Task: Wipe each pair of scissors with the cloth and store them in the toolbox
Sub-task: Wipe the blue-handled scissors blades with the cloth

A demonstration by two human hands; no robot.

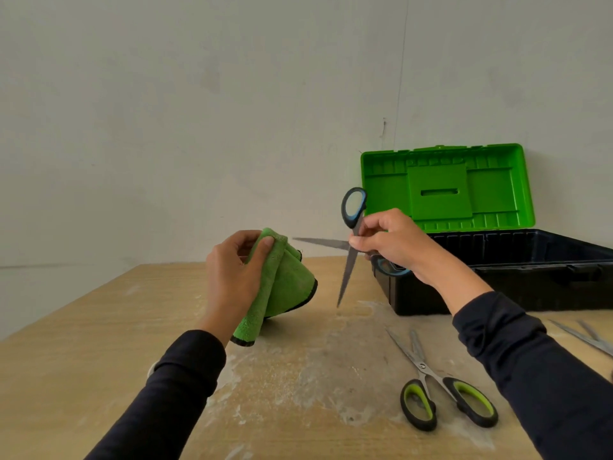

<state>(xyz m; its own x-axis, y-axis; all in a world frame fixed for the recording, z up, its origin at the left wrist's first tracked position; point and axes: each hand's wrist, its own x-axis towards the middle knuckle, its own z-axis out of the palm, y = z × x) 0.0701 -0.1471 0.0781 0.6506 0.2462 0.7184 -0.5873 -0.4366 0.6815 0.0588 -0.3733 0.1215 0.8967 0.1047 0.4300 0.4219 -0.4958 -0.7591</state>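
My left hand (234, 277) grips a folded green cloth (282, 287) with a black edge, held above the table. My right hand (388, 244) holds a pair of scissors with black and blue handles (354, 207) near the pivot. Its blades are spread wide: one points left toward the cloth, the other points down at the table. The cloth and the blades are a little apart. A second pair of scissors with black and lime handles (431, 386) lies open on the table at the front right. The toolbox (517, 277) stands at the back right, black body, green lid (444, 187) raised.
The wooden table (83, 343) has pale dusty smears in the middle. More scissor blades (583, 336) lie at the right edge, partly behind my right sleeve. A plain wall stands close behind the table and the toolbox.
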